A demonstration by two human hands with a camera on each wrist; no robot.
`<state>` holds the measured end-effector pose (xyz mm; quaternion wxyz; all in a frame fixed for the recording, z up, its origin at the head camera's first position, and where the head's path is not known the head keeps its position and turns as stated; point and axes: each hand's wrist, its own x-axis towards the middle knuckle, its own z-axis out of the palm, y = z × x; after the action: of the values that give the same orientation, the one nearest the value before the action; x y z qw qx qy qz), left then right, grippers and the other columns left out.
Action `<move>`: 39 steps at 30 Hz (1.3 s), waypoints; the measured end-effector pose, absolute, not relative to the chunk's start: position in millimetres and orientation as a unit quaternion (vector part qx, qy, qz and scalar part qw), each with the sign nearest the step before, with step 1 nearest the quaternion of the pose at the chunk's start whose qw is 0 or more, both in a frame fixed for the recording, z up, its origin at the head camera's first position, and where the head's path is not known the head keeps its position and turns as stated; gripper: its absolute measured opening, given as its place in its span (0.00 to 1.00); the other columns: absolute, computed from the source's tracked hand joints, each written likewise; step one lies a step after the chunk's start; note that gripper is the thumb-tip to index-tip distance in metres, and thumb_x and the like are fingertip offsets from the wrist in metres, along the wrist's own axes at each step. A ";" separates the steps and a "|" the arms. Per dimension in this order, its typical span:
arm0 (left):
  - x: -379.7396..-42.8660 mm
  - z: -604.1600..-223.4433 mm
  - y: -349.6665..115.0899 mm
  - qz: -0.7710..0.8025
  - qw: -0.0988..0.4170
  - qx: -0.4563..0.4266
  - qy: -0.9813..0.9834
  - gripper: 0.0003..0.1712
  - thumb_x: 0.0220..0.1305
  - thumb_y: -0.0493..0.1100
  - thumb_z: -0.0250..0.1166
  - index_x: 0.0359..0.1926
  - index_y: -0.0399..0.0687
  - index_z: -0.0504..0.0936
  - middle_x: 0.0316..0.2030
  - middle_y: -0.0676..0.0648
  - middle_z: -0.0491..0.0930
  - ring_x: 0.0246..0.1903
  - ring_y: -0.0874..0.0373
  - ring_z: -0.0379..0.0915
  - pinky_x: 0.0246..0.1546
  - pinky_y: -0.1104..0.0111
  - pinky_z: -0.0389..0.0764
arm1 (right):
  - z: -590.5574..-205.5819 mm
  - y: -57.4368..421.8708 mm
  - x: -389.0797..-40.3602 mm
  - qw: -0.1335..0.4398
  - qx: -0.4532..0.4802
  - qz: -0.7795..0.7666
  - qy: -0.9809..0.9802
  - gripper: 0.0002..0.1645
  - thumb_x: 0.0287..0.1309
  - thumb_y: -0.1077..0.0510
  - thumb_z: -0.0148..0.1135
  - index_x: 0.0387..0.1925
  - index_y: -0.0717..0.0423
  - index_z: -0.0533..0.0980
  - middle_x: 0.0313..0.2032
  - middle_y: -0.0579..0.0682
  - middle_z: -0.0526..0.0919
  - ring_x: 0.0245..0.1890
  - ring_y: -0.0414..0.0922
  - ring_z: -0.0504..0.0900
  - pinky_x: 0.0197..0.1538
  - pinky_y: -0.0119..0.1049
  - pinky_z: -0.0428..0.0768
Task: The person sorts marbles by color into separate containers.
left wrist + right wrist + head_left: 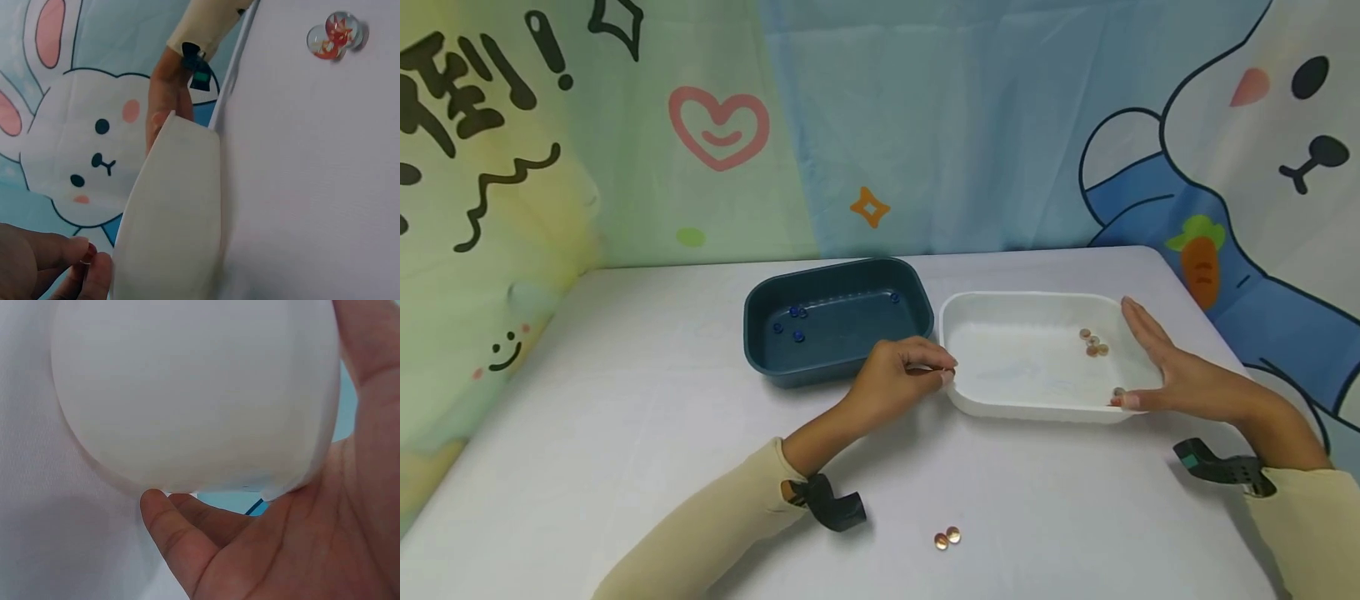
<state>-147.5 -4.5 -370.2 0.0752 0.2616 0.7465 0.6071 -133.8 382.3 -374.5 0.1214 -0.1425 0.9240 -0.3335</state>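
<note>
My left hand pinches a small reddish marble between thumb and fingertips, at the left end of a white tray. My right hand holds the tray's right end, thumb over the front rim and fingers along the end wall. Several orange and clear marbles lie inside on the tray's right side, and another marble is near the right thumb. Two clear marbles with red-orange swirls lie together on the table in front of the tray.
A dark teal tub stands left of the white tray, with several blue marbles inside. A white cloth covers the table. Behind hangs a printed curtain.
</note>
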 end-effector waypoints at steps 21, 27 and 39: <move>-180.5 -362.1 20.4 0.572 0.074 0.233 0.783 0.08 0.61 0.31 0.67 0.41 0.35 0.87 0.37 0.47 0.83 0.35 0.63 0.77 0.35 0.74 0.79 | -374.4 382.0 -133.6 0.123 -0.138 -0.333 0.924 0.74 0.46 0.50 0.72 0.73 0.30 0.23 0.73 0.43 0.18 0.71 0.62 0.22 0.45 0.80 0.50; -184.1 -363.0 24.2 0.553 0.068 0.233 0.797 0.08 0.62 0.33 0.67 0.41 0.36 0.87 0.36 0.48 0.83 0.34 0.63 0.76 0.33 0.75 0.77 | -374.7 382.6 -133.1 0.125 -0.138 -0.334 0.924 0.74 0.47 0.49 0.72 0.72 0.29 0.23 0.73 0.42 0.17 0.71 0.62 0.22 0.45 0.80 0.51; -195.9 -357.5 37.5 0.568 0.094 0.188 0.796 0.08 0.62 0.33 0.67 0.42 0.35 0.87 0.34 0.49 0.85 0.33 0.64 0.78 0.34 0.74 0.78 | -374.1 382.3 -132.9 0.123 -0.141 -0.340 0.921 0.74 0.46 0.50 0.72 0.72 0.29 0.23 0.73 0.42 0.18 0.71 0.61 0.21 0.46 0.80 0.50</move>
<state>-195.9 37.5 -357.5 0.0941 0.1878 0.7956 0.5683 -132.9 382.3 -374.1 0.1231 -0.1409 0.9215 -0.3404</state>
